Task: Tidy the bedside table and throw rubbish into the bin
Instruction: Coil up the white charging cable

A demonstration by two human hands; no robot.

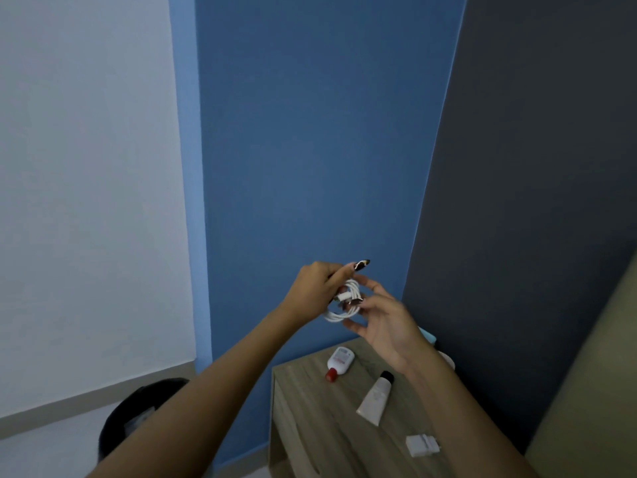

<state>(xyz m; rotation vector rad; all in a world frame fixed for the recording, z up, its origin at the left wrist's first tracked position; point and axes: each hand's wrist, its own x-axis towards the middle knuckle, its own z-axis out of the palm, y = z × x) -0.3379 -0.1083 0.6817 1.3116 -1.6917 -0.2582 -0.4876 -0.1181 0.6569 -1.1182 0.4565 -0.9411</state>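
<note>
1. Nearest you, your left forearm point(206, 391) and right forearm point(458, 408) rise from the bottom edge and converge, so your two hands meet in front of the blue wall
2. Below your left forearm, well down and to the left of both hands, sits the black bin point(138, 415), partly hidden by that arm
3. Your left hand point(315, 286) has its fingers curled round a coiled white cable point(339, 313), one long dark nail pointing right
4. The cable hangs in a small loop between your hands, raised above the table
5. Your right hand point(389, 326) faces the coil with fingers spread and its thumb tip at the loop; you cannot tell whether it pinches the cable or only touches it
6. Beneath your right hand stands the wooden bedside table point(310, 426)
7. On it, below that hand, a white bottle with a red cap point(339, 362) lies on its side
8. Just right of the bottle, beside your right wrist, lies a pale tube with a black cap point(375, 398)
9. Nearer you, left of your right forearm, a white charger plug point(422, 445) rests on the tabletop
</note>
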